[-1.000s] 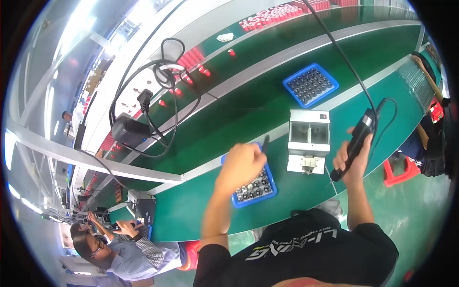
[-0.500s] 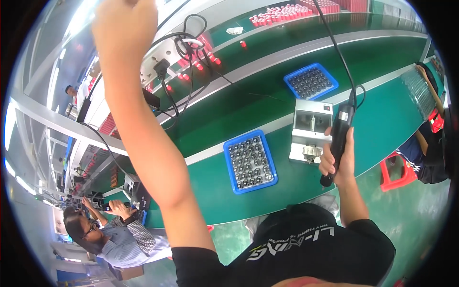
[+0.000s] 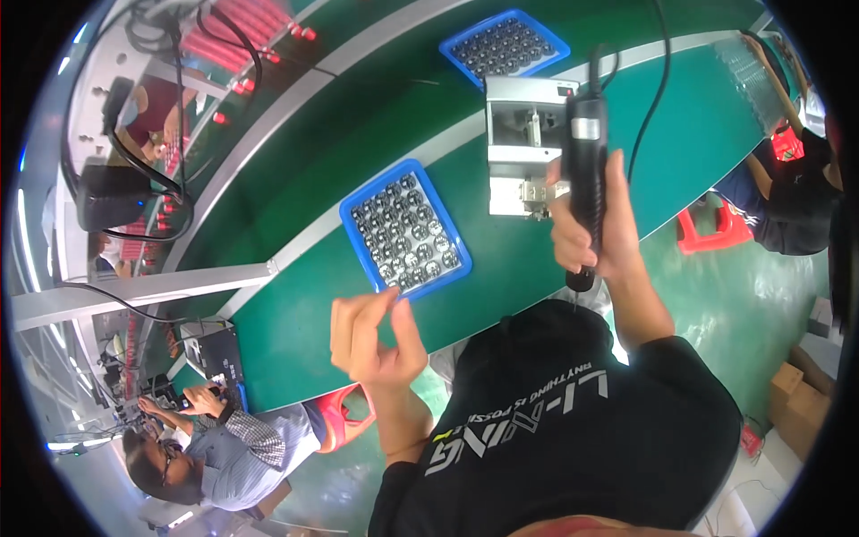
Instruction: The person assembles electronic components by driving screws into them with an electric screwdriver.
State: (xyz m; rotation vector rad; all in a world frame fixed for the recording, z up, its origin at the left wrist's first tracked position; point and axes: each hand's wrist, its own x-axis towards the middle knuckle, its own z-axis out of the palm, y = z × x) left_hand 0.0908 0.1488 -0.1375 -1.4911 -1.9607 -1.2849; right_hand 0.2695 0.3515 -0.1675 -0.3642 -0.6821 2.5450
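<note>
Currently, through the head view, I see the right hand wrapped firmly around a black hand tool, which overlaps the right edge of the white machine; the tool's lower end points back toward the person, near the tabletop's front edge as seen from up here. Its cable runs off upward, to the right of the grip.

The left hand has its fingers curled and thumb tip close to the index tip, just at the lower rim of the nearer blue tray. I can't tell whether it pinches anything small, or touches that rim. Rows of shiny round parts fill the tray, which sits between the metal rail and the front edge.

For room, I have a wide green stretch of tabletop left of the tray, a narrower strip between tray and machine, and another stretch from the tool out to the clear plastic packaging. Beyond the rail lies a second blue tray.
</note>
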